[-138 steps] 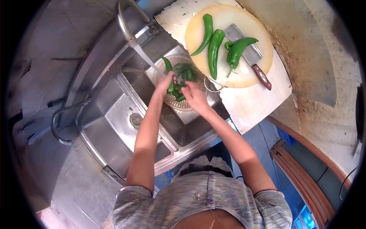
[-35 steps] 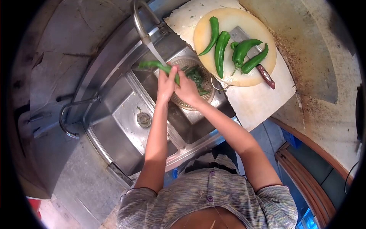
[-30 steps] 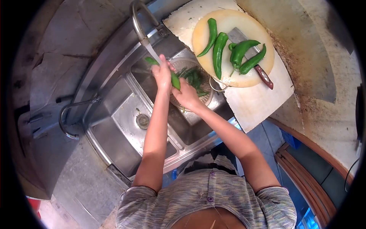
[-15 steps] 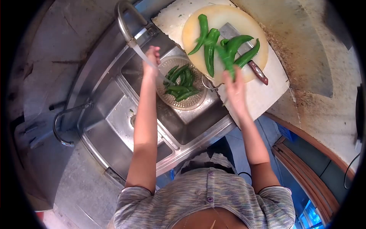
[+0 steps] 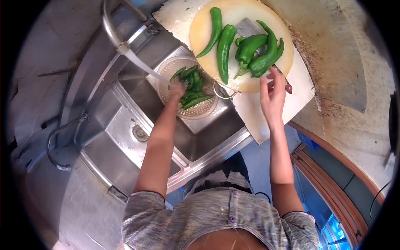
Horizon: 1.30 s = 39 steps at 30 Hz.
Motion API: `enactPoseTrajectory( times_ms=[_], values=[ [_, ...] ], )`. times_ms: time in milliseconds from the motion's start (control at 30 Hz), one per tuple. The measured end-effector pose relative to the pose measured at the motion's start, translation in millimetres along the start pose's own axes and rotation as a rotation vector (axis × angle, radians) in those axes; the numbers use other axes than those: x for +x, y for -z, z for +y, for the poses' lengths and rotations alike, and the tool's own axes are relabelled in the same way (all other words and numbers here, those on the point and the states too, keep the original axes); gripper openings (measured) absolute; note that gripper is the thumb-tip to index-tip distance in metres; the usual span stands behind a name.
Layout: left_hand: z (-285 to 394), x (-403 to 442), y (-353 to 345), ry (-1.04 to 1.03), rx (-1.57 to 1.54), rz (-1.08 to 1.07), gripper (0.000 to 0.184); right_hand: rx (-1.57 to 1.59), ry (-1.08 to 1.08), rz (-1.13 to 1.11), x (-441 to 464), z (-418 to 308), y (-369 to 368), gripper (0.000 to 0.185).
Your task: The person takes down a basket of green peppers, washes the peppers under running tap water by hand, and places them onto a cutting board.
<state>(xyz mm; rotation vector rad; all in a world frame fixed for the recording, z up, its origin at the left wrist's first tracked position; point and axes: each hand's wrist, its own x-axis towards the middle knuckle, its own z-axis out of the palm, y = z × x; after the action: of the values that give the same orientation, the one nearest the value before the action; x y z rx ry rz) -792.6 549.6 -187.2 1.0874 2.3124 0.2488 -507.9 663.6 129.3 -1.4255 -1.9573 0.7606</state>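
My left hand (image 5: pixel 177 88) reaches into a round perforated colander (image 5: pixel 164 68) in the sink, under the running water (image 5: pixel 143 66). Its fingertips are at the green peppers (image 5: pixel 193 99) lying there, but water and blur hide whether they grip one. My right hand (image 5: pixel 273 93) is open and empty at the near edge of a round cutting board (image 5: pixel 204 35). Several larger green peppers lie on this board, one long pepper (image 5: pixel 225 54) near its middle. Other peppers partly cover a cleaver's blade (image 5: pixel 246 28); its brown handle (image 5: pixel 288 88) shows beside my right hand.
A curved faucet (image 5: pixel 111 31) pours into the right basin. The left basin (image 5: pixel 110 154) has a drain (image 5: pixel 139 133) and a second faucet (image 5: pixel 56 143). A metal ring (image 5: pixel 224 91) sits between colander and board. A worn white sheet (image 5: pixel 254 118) lies under the board.
My right hand has let go of a green pepper on the board and drawn slightly right, its fingers now apart. My left hand has dropped from the water stream down to the peppers in the colander.
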Motion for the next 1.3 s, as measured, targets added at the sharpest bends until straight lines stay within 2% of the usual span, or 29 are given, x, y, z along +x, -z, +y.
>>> enactPoseTrajectory(
  times_ms=[33,167,267,300,333,400,433,500,533,600,633,667,733,767,867,900,967,1067,1100,1167,1267,1300],
  values=[
    [0.4,4.0,2.9,-0.018,0.008,-0.116,0.068,0.01,0.011,0.015,-6.4,-3.6,2.0,0.035],
    [16.0,7.1,2.0,0.029,0.297,-0.147,0.061,0.12,0.008,-0.028,-35.5,-10.0,-3.7,0.028],
    [-33.5,23.8,-51.2,-0.066,0.344,-0.199,0.06,0.221,-0.019,-0.17,-59.9,-16.1,-29.2,0.024],
    [-11.7,1.6,-20.4,-0.082,0.287,-0.263,0.055,0.249,0.007,-0.213,-66.5,-18.7,-40.4,0.023],
    [-0.8,-7.2,3.0,-0.103,0.052,-0.399,0.051,0.274,0.031,-0.258,-71.7,-22.2,-50.0,0.023],
    [-10.7,-21.5,-5.1,-0.226,-0.125,-0.305,0.047,0.345,-0.065,-0.477,-75.4,-32.3,-64.3,0.024],
    [-13.4,-27.2,-4.0,-0.152,-0.212,-0.318,0.046,0.306,-0.094,-0.563,-78.0,-30.7,-75.6,0.025],
    [13.3,-48.9,36.9,-0.001,-0.381,-0.332,0.043,0.258,-0.029,-0.582,-88.2,-13.5,-112.5,0.027],
    [28.1,-58.0,61.0,0.136,-0.571,-0.322,0.043,0.232,-0.018,-0.576,-91.9,-4.3,-133.9,0.029],
    [60.7,-84.8,107.5,0.416,-0.955,-0.302,0.042,0.228,-0.187,-0.64,-92.0,7.7,-175.1,0.036],
    [75.0,-98.3,127.9,0.403,-1.055,-0.257,0.041,0.47,-0.401,-0.7,-92.6,18.4,-199.1,0.043],
    [85.3,-109.3,138.8,0.377,-1.096,-0.211,0.04,0.55,-0.697,-0.796,-78.1,-6.3,-190.5,0.048],
    [101.0,-125.3,148.7,0.326,-1.178,-0.124,0.037,0.915,-1.003,-0.714,-67.4,-35.5,-190.0,0.053],
    [103.8,-125.9,147.0,0.256,-1.2,-0.072,0.034,0.966,-0.995,-0.666,-63.3,-42.0,-194.5,0.051],
    [114.6,-123.0,139.4,-0.11,-0.986,0.34,0.033,0.944,-0.749,-0.486,-60.4,-55.6,-197.9,0.049],
    [115.0,-117.8,140.4,-0.123,-1.01,0.323,0.031,0.893,-0.616,-0.392,-59.4,-60.4,-198.8,0.047],
    [115.5,-105.0,144.6,-0.15,-1.059,0.287,0.028,0.972,-0.7,-0.456,-53.1,-66.7,-184.7,0.043],
    [144.9,-101.4,196.9,0.017,-1.339,0.029,0.025,0.972,-0.709,-0.503,-52.3,-78.7,-166.1,0.039],
    [146.5,-93.9,203.9,0.01,-1.405,0.005,0.024,0.943,-0.698,-0.545,-56.3,-74.4,-165.1,0.039],
    [148.2,-74.6,214.3,0.038,-1.408,0.122,0.024,0.837,-0.614,-0.624,-65.0,-61.1,-165.6,0.041],
    [123.0,-38.3,221.2,0.089,-1.483,0.311,0.027,0.382,-0.19,-0.427,-91.9,-48.9,-165.1,0.043],
    [125.0,-38.9,228.9,0.134,-1.59,0.258,0.028,0.388,-0.276,-0.513,-88.5,-64.5,-144.9,0.042]
  ],
)
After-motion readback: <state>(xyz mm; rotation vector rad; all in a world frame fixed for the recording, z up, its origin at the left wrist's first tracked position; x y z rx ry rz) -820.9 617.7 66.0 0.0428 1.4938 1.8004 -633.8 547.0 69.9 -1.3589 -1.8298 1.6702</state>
